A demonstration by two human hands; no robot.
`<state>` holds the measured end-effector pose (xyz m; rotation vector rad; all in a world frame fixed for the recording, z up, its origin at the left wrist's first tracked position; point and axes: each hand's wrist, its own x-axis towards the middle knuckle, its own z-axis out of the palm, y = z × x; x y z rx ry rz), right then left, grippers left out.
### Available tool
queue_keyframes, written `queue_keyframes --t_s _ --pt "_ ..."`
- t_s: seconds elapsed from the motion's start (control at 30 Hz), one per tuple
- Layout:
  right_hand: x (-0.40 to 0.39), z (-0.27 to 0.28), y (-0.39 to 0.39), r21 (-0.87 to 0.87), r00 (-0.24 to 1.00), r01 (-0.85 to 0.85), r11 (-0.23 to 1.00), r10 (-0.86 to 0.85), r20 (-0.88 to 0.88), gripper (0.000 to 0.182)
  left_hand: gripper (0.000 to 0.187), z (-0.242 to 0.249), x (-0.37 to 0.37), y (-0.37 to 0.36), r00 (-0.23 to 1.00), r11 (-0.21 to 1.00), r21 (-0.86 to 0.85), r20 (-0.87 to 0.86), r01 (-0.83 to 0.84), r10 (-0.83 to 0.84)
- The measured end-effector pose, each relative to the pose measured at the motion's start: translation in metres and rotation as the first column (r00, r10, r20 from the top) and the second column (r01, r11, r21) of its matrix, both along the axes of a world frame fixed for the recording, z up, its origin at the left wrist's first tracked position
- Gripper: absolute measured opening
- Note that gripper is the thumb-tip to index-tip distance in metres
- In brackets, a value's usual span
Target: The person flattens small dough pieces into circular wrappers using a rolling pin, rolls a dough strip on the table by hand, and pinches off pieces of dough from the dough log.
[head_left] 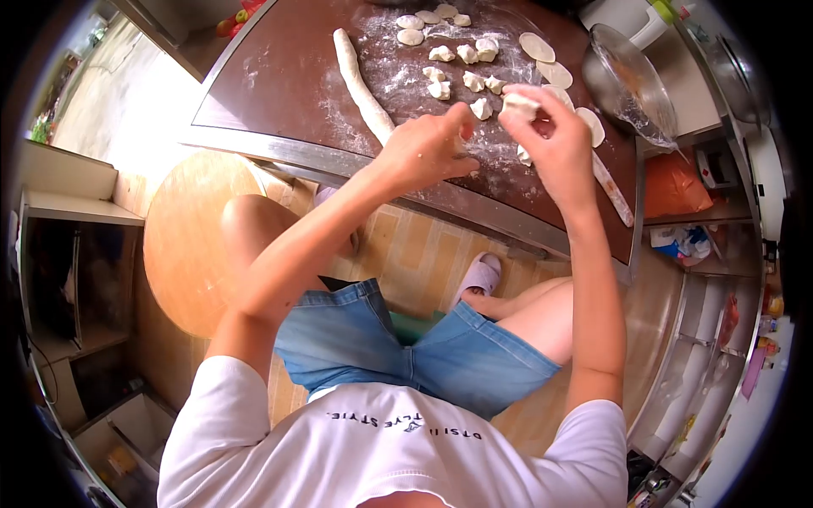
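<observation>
My right hand [555, 140] pinches a small piece of dough [519, 105] between thumb and fingers above the table. To its left, my left hand [423, 152] hovers over the table's near edge with fingers curved and apart, and no object shows in it. A long dough rope [360, 89] lies to the left, partly behind that hand. Several torn dough pieces [472, 80] are scattered in the middle of the floured table [288, 85]. Flattened dough rounds [555, 74] form a line at the right, with more rounds [410, 37] at the far side.
A thin, floury rolling pin [613, 190] lies near the table's right edge. Beyond that edge stands a metal bowl [631, 80] with plastic wrap. A round wooden stool [190, 254] is at the left, and shelves [699, 356] line the right side.
</observation>
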<state>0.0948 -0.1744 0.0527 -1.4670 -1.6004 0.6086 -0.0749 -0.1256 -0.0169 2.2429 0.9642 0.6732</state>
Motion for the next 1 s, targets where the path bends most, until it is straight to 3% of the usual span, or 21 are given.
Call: queue_keyframes --t_s 0.03,0.07,0.13,0.2,0.23,0.33,0.37,0.4,0.43,0.47,0.5,0.6,0.63,0.77,0.83,1.0 --pt "0.008 -0.013 0.003 0.101 0.945 -0.039 0.994 0.004 0.326 0.027 0.049 0.003 -0.005 0.000 0.998 0.995 -0.082 0.019 0.059 -0.058" --pt "0.015 -0.031 0.007 0.230 0.894 -0.127 0.965 0.011 0.448 0.027 0.051 0.004 -0.008 -0.001 0.996 0.989 -0.125 0.043 0.085 -0.080" --pt "-0.003 -0.033 -0.001 0.278 0.907 -0.124 0.953 -0.005 0.421 0.026 0.055 0.005 -0.012 0.001 0.989 0.972 -0.201 0.098 0.124 -0.106" --pt "-0.029 -0.032 -0.012 -0.009 0.976 -0.212 0.977 0.212 0.059 0.026 0.058 -0.008 -0.014 -0.001 0.971 0.980 -0.118 0.197 0.160 -0.134" --pt "-0.031 -0.042 -0.009 -0.005 0.976 -0.209 0.978 0.209 0.058 0.025 0.059 -0.009 -0.013 0.001 0.956 0.982 -0.062 0.247 0.178 -0.157" --pt "-0.035 -0.055 -0.004 -0.034 0.983 -0.185 0.982 0.184 -0.025 0.018 0.060 -0.007 -0.023 -0.002 0.972 0.978 -0.055 0.140 0.199 -0.190" --pt "-0.035 -0.051 -0.007 -0.089 0.981 -0.179 0.980 0.171 -0.094 0.017 0.052 -0.004 -0.027 -0.002 0.987 0.928 0.348 0.043 0.132 -0.156" --pt "-0.035 -0.044 -0.009 -0.142 0.975 -0.179 0.974 0.156 -0.160 0.015 0.047 -0.004 -0.031 0.001 0.991 0.929 0.347 -0.054 0.131 -0.119" --pt "-0.032 -0.035 -0.010 -0.081 0.953 -0.179 0.980 0.153 -0.261 0.011 0.043 -0.005 -0.036 0.003 0.986 0.930 0.344 -0.148 0.127 -0.079" --pt "-0.030 -0.025 -0.012 -0.057 0.956 -0.188 0.981 0.169 -0.241 0.012 0.039 -0.007 -0.039 0.002 0.969 0.935 0.333 -0.242 0.126 -0.045" --pt "-0.030 -0.016 -0.016 -0.064 0.964 -0.192 0.979 0.176 -0.201 0.015 0.028 0.004 -0.036 -0.006 0.983 0.964 0.261 -0.182 0.043 0.005" --pt "-0.025 -0.005 -0.028 0.047 0.947 -0.237 0.970 0.241 -0.214 0.021 0.025 0.045 -0.029 -0.025 1.000 0.988 0.156 -0.005 0.015 -0.015" --pt "-0.025 -0.003 -0.028 0.107 0.930 -0.262 0.959 0.281 -0.239 0.023 0.024 0.046 -0.027 -0.024 1.000 0.991 0.136 0.008 -0.003 0.002" --pt "-0.024 -0.016 -0.023 0.096 0.978 -0.166 0.981 0.177 -0.115 0.024 0.032 0.031 -0.016 -0.016 0.999 1.000 0.017 -0.053 0.003 -0.002" --pt "-0.025 -0.021 -0.025 0.038 0.981 -0.136 0.990 0.140 -0.133 0.023 0.031 0.027 -0.013 -0.016 0.997 0.999 0.035 -0.063 -0.031 0.033" --pt "-0.029 -0.017 -0.023 0.056 0.993 -0.050 0.997 0.043 0.113 0.023 0.025 0.015 0.002 -0.015 0.994 0.986 0.124 0.002 -0.111 0.112"
